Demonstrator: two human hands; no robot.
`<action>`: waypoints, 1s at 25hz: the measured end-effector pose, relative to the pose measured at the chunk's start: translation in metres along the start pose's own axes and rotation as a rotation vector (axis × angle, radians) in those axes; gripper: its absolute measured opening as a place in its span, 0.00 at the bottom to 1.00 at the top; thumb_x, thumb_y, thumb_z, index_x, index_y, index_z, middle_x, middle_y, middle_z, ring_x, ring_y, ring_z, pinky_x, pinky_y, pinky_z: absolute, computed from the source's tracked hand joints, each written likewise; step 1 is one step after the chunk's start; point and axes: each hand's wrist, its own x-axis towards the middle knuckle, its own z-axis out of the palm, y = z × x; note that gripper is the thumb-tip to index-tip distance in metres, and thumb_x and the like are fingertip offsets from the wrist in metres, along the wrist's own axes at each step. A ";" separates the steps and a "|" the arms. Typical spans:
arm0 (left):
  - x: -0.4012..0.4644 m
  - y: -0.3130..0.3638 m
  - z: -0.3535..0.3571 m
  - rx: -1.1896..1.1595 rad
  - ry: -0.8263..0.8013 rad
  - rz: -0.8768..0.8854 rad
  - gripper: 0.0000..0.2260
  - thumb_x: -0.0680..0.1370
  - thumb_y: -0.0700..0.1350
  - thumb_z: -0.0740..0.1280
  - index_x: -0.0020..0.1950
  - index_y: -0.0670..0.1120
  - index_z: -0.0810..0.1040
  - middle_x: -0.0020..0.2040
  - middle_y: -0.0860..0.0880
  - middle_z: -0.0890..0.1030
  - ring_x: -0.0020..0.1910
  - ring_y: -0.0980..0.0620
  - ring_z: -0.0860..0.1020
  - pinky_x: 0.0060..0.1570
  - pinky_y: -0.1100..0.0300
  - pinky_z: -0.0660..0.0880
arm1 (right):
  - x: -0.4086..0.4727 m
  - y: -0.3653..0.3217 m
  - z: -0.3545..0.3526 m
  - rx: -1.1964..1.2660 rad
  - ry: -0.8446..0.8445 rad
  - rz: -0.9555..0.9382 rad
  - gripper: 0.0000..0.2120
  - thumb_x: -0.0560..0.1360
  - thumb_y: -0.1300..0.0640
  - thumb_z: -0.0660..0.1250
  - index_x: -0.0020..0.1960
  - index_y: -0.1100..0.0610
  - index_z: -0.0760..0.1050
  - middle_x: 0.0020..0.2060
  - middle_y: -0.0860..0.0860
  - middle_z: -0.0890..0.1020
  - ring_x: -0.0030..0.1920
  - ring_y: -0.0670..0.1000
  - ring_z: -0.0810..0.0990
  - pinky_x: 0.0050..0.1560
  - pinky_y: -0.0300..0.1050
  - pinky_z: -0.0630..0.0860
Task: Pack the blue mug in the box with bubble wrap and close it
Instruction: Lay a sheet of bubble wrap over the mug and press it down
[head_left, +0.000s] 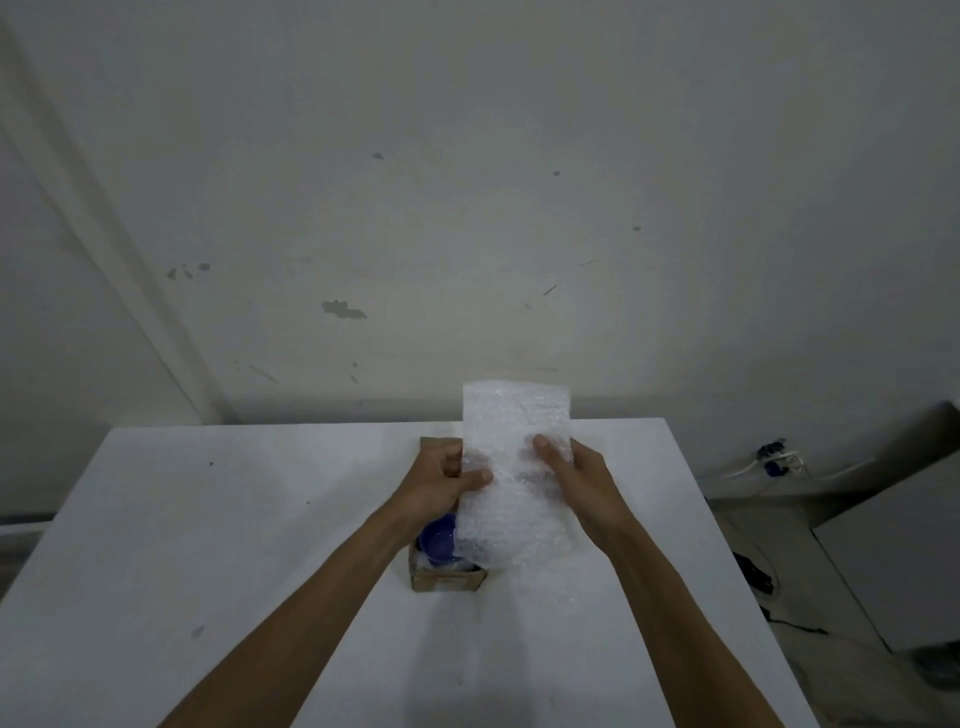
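A pale wall (467, 182), scuffed and chipped in several places, stood behind a white table (208, 545) that filled the lower half of the view. To the right of the table, cables (774, 460) lay along the floor beside a grey panel (893, 561).

On the table, near its middle, sat a small cardboard box (449, 578), open at the top. A long sheet of bubble wrap (514, 452) was held upright over the box, its lower end hanging down across the right part of the opening. The left hand (441, 483) was closed on the sheet's left edge, thumb on the near face. The right hand (576, 478) gripped the right edge likewise, thumb pressed to the front. The blue mug (439, 538) lay inside the box at its left, partly hidden under the left wrist; whether padding already lay beneath it could not be judged from this angle.

Risks noted: the sheet looked longer than the box, so if pushed in unfolded it could bunch above the rim and stop the flaps closing. Padding was going in on the right only, which would leave the mug's left side against bare cardboard. Downward pressure on one side could also tip the light box
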 end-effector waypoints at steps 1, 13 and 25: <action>0.000 -0.003 0.000 0.003 0.025 0.019 0.13 0.74 0.37 0.73 0.59 0.40 0.80 0.54 0.43 0.85 0.52 0.47 0.84 0.44 0.60 0.82 | -0.001 0.003 -0.003 -0.006 -0.075 0.038 0.15 0.78 0.50 0.70 0.62 0.56 0.80 0.52 0.52 0.87 0.51 0.52 0.86 0.52 0.49 0.83; -0.001 -0.027 -0.006 -0.214 -0.039 -0.272 0.10 0.81 0.43 0.62 0.60 0.42 0.79 0.58 0.40 0.83 0.53 0.45 0.82 0.47 0.55 0.82 | -0.005 0.033 -0.020 0.027 -0.319 -0.018 0.14 0.74 0.61 0.71 0.59 0.64 0.80 0.63 0.56 0.81 0.62 0.60 0.79 0.58 0.62 0.80; 0.010 -0.033 -0.011 0.037 0.172 -0.066 0.18 0.73 0.40 0.74 0.62 0.44 0.78 0.57 0.48 0.82 0.55 0.49 0.82 0.53 0.52 0.81 | 0.010 0.025 0.001 0.124 -0.127 0.257 0.28 0.73 0.44 0.74 0.69 0.51 0.72 0.63 0.53 0.79 0.60 0.55 0.80 0.54 0.54 0.83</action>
